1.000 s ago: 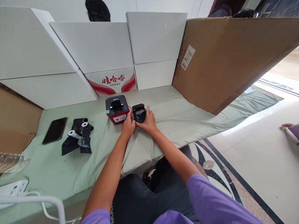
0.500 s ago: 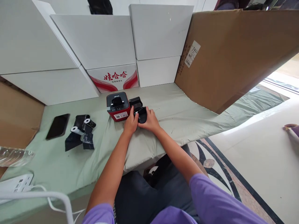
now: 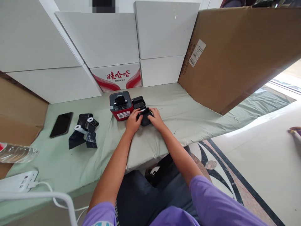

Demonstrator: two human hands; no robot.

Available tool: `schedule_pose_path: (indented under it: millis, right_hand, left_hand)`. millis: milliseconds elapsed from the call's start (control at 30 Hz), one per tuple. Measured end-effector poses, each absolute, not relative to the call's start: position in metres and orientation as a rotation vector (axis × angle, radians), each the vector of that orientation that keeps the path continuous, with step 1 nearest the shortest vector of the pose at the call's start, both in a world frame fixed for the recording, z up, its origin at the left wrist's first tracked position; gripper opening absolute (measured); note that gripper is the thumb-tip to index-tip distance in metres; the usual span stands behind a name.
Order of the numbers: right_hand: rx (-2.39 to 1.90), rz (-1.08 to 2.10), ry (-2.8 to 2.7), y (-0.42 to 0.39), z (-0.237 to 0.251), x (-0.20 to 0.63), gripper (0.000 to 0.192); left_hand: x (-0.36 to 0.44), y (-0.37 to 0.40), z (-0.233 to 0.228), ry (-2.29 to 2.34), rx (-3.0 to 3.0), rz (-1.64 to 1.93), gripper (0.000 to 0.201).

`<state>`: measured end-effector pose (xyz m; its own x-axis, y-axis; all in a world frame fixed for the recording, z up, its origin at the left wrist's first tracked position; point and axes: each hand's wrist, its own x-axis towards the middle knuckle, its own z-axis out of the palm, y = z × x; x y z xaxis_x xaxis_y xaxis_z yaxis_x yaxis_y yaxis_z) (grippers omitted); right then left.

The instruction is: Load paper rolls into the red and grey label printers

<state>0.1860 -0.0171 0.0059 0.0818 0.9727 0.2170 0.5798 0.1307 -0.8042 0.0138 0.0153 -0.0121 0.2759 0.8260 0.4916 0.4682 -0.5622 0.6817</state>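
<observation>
I am holding a small black printer [image 3: 144, 116] between my left hand [image 3: 133, 121] and my right hand [image 3: 156, 118], both of them touching its sides. It is sitting on the pale green cloth [image 3: 164, 103], at the near edge of a raised fold. Its lid [image 3: 138, 102] is standing open, tilted back and away from me, and a strip of white is showing inside the open body, though I cannot tell what it is. The printer is lying just right of a red printer [image 3: 120, 105], near it and possibly touching at the lid.
</observation>
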Motion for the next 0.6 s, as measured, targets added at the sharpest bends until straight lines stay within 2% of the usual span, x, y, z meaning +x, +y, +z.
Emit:
schedule_pose_path:
  millis: [233,367,500,600]
  right_hand:
    - [-1.521,0.603,-1.482,-0.007,0.012,0.192,0.039]
    - [-1.684,0.536,-1.636,0.014,0.033,0.203,0.042]
    - [-1.908,0.597,-1.904,0.042,0.061,0.209,0.031]
    - [-1.950,0.496,-2.016,0.056,0.078,0.205,0.036]
  left_hand:
    - [0.012,0.011,-0.011,1.178,2.195,1.127,0.030]
    - [0.008,0.008,-0.009,1.151,2.176,1.218,0.029]
    - [0.004,0.007,-0.007,1.169,2.166,1.416,0.028]
    - [0.002,0.007,-0.006,1.179,2.172,1.500,0.025]
